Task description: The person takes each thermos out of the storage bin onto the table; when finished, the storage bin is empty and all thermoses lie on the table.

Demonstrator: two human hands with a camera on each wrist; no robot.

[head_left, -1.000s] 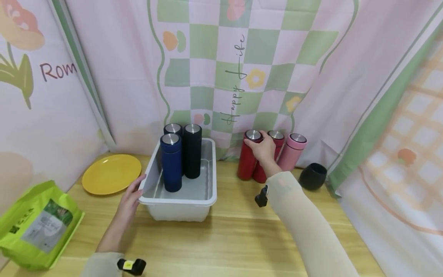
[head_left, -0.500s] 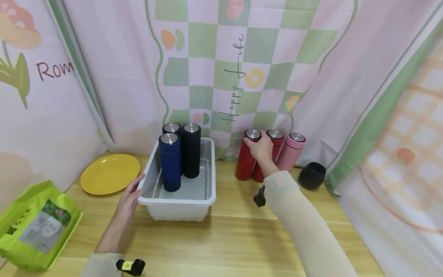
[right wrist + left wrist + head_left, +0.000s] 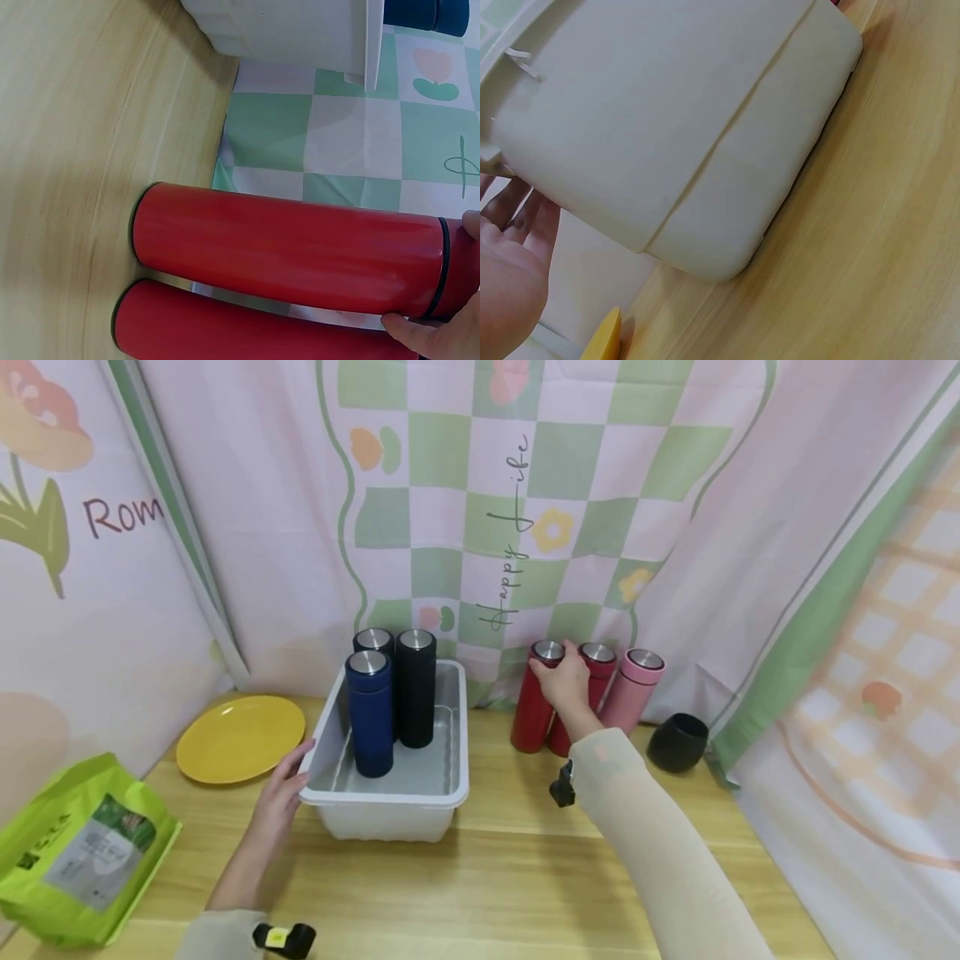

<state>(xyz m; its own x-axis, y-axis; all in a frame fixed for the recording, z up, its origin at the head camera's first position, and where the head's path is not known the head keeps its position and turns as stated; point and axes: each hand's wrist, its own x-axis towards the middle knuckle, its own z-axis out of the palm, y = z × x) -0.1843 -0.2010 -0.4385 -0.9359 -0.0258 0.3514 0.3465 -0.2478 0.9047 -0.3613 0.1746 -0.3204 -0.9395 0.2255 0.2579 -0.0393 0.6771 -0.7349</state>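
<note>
Red bottle point(image 3: 530, 714) in focus, a left hand point(image 3: 279, 787) rested loose fingers against a pale bin point(image 3: 384, 822) as, farther right, a right hand point(image 3: 567, 688) pinched the bottle, standing on the table point(image 3: 480, 893), near its cap point(image 3: 549, 651); likely rigid, smooth and hefty, it seemed to suit an upper-body grip

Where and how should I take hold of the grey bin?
Probably grip the grey bin under its projecting rim, from the left and right at once. The rim juts outward, giving an edge to hook, and a gap separates its right side from the red bottles. The tall bottles inside stand upright, so keep it level.
</note>
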